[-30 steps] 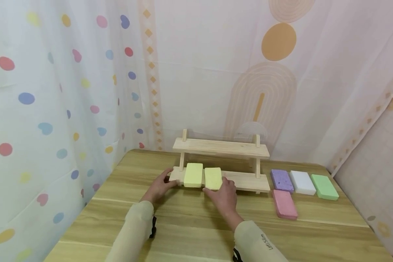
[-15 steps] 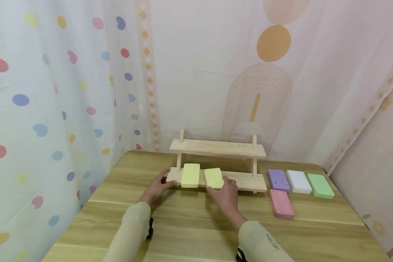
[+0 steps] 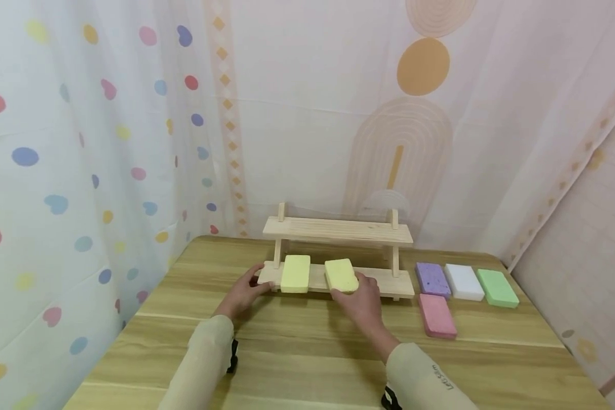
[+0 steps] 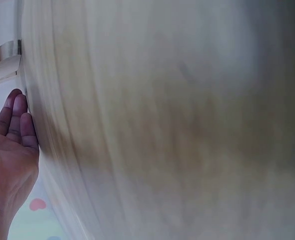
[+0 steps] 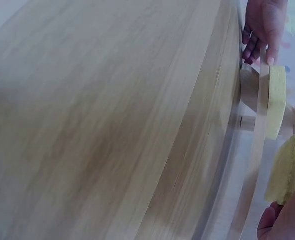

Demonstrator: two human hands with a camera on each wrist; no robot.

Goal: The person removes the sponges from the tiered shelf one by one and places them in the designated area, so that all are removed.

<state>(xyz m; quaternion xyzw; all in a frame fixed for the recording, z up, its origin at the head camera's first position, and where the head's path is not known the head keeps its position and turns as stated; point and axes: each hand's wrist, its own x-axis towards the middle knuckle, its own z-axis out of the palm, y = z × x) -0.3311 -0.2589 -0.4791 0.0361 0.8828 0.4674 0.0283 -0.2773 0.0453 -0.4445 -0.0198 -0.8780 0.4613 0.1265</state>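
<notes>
My right hand [image 3: 365,302] pinches a pale yellow sponge [image 3: 340,274] between thumb and fingers, over the lower board of a two-tier wooden shelf [image 3: 384,279]. In the right wrist view this sponge [image 5: 287,167] is tilted, with a gap between it and the board. To its left, another yellow sponge [image 3: 295,273] lies flat on the same board. My left hand [image 3: 242,295] grips the board's left end; the right wrist view shows its thumb above and its fingers below. Part of that left hand [image 4: 10,160] appears in the left wrist view.
Right of the shelf, purple [image 3: 433,279], white [image 3: 463,282] and green sponges [image 3: 497,287] lie in a row on the wood-grain table [image 3: 297,353]. A pink sponge [image 3: 438,316] lies before the purple one. Patterned curtains [image 3: 307,142] hang behind.
My right hand has moved the yellow sponge rightward and tilted it, widening the gap to the other yellow one. My left hand stays at the shelf's end. The head view has shifted slightly.
</notes>
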